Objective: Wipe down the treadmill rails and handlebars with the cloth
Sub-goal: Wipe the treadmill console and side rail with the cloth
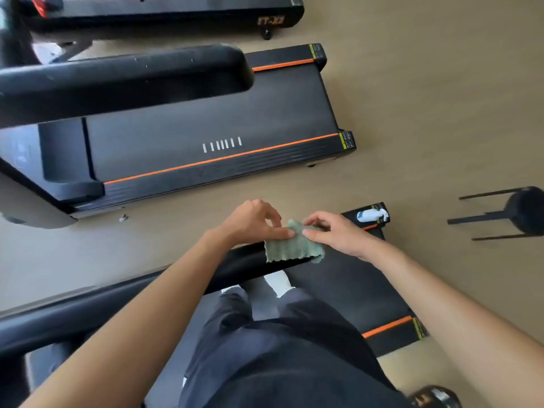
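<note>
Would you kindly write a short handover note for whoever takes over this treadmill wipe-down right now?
Left grip: pinches the cloth at its upper left edge.
Right grip: pinches the cloth's upper right.
Cloth: held between both, hanging at the end of the near handlebar; I cannot tell whether it touches the bar.
Spray bottle: lying on the rear corner of the treadmill the person stands on.
Done: I cannot tell what has been wiped.
Left: wipe the handlebars and rails.
</note>
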Available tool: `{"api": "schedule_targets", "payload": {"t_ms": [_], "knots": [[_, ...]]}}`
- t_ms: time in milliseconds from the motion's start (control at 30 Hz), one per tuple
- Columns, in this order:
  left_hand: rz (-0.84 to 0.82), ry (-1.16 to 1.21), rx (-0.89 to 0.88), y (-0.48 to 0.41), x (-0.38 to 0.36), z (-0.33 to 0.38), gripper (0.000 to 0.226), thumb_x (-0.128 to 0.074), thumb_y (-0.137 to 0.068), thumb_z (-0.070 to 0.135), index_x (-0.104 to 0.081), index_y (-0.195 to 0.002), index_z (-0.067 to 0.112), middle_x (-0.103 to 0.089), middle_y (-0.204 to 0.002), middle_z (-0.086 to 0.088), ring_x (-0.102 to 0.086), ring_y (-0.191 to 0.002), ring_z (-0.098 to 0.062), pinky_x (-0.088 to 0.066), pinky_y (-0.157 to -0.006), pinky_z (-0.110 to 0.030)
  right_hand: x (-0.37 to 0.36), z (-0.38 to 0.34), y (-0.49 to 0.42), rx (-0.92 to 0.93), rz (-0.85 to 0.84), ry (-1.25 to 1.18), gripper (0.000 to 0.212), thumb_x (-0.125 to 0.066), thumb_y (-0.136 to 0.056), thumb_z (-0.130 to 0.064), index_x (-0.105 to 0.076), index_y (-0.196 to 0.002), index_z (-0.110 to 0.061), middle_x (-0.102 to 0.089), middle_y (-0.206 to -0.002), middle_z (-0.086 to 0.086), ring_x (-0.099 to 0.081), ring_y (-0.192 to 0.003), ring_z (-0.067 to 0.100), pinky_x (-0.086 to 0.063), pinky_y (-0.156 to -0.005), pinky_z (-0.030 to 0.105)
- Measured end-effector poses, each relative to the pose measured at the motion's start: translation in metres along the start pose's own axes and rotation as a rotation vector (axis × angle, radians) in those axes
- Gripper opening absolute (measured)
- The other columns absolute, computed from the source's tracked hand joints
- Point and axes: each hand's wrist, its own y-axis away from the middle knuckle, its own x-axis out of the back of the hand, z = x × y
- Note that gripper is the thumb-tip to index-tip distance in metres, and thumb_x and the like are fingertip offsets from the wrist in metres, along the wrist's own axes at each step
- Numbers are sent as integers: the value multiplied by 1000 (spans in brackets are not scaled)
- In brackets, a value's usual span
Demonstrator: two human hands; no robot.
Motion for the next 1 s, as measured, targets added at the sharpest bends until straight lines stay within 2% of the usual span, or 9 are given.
{"api": "schedule_targets", "payload": {"t_ms": [67,133,200,267,367,500,567,733,1000], "knots": [[-89,104,-62,-3,0,-3,49,-81,-65,67,-73,-92,27,-72,-105,8,-64,-102,-11,-53,-94,-35,2,-8,1,-18,-34,65,29,-72,-90,-40,-67,-116,-29,-67,-122,-7,-60,-118,10,-46,-107,34],[-195,206,-94,-5,-2,-8,44,-86,-71,55,-67,-99,27,-68,-104,11,-65,-104,-12,-54,-95,-32,3,-14,0,-34,-64,122,31,-72,-90,-42,-67,-118,-31,-67,-122,-10,-60,-119,9,-46,-106,32],[-271,251,-123,-4,-5,-15,45,-82,-72,59,-63,-104,33,-67,-109,14,-65,-108,-10,-53,-99,-32,5,-19,-3,-58,-97,180,40,-71,-87,-50,-66,-123,-34,-66,-125,-13,-58,-120,7,-45,-107,31],[-299,262,-124,-1,-6,-23,51,-78,-71,67,-62,-110,38,-65,-115,17,-63,-113,-8,-51,-103,-33,8,-24,-8,-81,-145,231,58,-69,-77,-67,-64,-127,-38,-63,-130,-16,-55,-123,4,-42,-110,33],[-324,281,-80,6,-4,-34,52,-79,-73,64,-60,-115,40,-62,-118,20,-60,-119,-9,-48,-105,-32,8,-31,-20,-98,-248,308,72,-64,-67,-80,-62,-129,-43,-57,-138,-19,-50,-129,3,-38,-115,36],[-356,261,-32,18,4,-44,58,-77,-72,69,-59,-118,38,-60,-124,18,-56,-122,-10,-46,-107,-34,6,-46,-39,-110,-419,433,65,-62,-65,-86,-59,-123,-57,-51,-144,-24,-44,-135,0,-33,-118,36],[-363,266,-15,27,10,-52,56,-76,-72,71,-59,-116,41,-59,-128,16,-54,-125,-12,-45,-107,-35,2,-56,-47,-99,-495,475,69,-63,-70,-81,-57,-131,-50,-50,-144,-26,-44,-134,-2,-33,-118,34],[-367,250,2,58,25,-78,47,-76,-76,66,-56,-114,45,-59,-130,13,-53,-125,-12,-43,-106,-34,-23,-82,-64,-32,-627,547,58,-67,-84,-64,-56,-138,-43,-57,-135,-26,-51,-125,-1,-39,-109,27],[-304,165,75,119,51,-122,56,-73,-75,70,-57,-120,41,-62,-125,16,-56,-114,-7,-46,-98,-31,-84,-111,-73,91,-698,491,64,-63,-79,-74,-55,-137,-48,-59,-131,-28,-55,-117,-6,-42,-106,27]]}}
